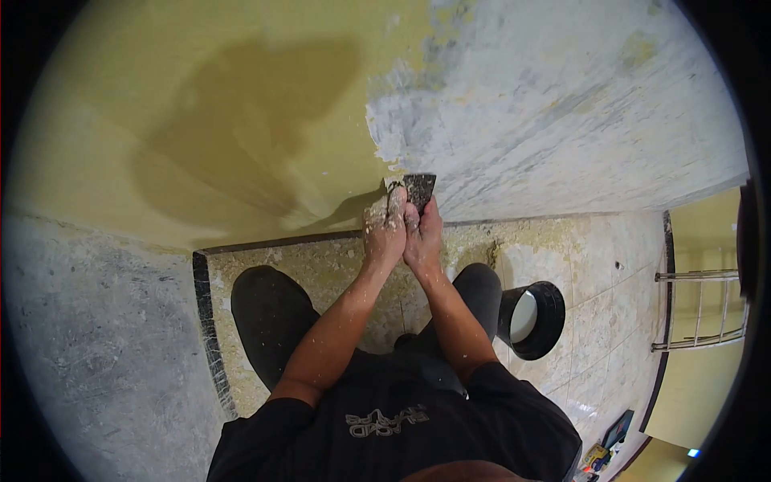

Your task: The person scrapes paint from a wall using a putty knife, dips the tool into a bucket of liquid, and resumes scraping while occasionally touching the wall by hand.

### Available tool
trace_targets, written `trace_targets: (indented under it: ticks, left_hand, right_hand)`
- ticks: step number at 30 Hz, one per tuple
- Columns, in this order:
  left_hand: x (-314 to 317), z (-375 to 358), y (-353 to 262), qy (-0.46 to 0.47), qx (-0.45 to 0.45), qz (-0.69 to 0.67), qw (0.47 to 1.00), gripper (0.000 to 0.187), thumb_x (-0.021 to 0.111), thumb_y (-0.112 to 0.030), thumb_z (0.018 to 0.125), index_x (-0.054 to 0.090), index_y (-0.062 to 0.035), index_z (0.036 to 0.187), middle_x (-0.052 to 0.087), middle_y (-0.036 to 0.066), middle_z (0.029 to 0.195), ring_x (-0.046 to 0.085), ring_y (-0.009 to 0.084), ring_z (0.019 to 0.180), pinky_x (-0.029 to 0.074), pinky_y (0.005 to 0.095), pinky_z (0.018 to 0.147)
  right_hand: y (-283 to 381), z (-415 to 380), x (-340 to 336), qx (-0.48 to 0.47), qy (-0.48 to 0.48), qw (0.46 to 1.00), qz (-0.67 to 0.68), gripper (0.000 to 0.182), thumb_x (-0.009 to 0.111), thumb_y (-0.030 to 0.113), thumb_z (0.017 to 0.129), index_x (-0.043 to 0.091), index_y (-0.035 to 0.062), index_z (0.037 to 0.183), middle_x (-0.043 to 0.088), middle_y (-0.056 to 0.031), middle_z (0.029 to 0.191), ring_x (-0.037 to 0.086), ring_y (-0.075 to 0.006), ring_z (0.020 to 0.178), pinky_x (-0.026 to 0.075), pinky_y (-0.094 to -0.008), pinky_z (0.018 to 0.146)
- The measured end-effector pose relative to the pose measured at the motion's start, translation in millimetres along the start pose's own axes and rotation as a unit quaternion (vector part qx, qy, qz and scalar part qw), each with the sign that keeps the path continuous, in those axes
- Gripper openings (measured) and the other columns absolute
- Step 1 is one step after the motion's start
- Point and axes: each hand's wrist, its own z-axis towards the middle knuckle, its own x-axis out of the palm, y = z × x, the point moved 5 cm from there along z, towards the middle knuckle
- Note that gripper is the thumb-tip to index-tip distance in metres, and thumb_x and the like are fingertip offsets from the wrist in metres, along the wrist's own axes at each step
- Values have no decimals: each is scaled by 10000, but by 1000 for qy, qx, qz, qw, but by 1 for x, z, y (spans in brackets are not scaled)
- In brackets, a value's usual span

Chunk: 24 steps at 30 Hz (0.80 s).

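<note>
A scraper with a broad, stained blade [420, 189] is held against the wall, at the border between yellow paint [321, 104] and the bare whitish patch [514, 120]. My right hand [424, 233] is closed round its lower part. Beside it, touching it, my left hand [386, 225] has its fingers pressed together near the blade's left side, coated with pale flakes; whether it holds anything is hidden. Bits of loose paint stick to both forearms.
Paint flakes litter the tiled floor [594, 281] along the wall's foot. A black bucket [552, 321] with whitish liquid stands right of my knee. A ladder [699, 275] is at the far right, and small items [597, 458] lie at lower right. A grey wall [104, 345] is left.
</note>
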Motion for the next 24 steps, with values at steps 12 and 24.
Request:
trace_targets:
  ticks: [12, 24]
  left_hand:
    - [1, 0, 23, -10, -1, -52, 999, 376, 575, -332, 944, 621, 41, 937, 625, 79, 832, 558, 172, 754, 451, 347, 686]
    - [-6, 11, -13, -2, 46, 0, 999, 309, 580, -274, 942, 656, 25, 927, 648, 80, 761, 565, 157, 680, 458, 342, 645]
  right_hand:
    - [-37, -18, 1, 53, 8, 998, 13, 311, 535, 291, 963, 526, 2, 1077, 647, -157, 821, 585, -166, 699, 484, -339, 649]
    - [15, 6, 3, 22, 9, 1000, 2, 293, 518, 276, 966, 526, -2, 1059, 644, -150, 810, 567, -146, 708, 476, -332, 651]
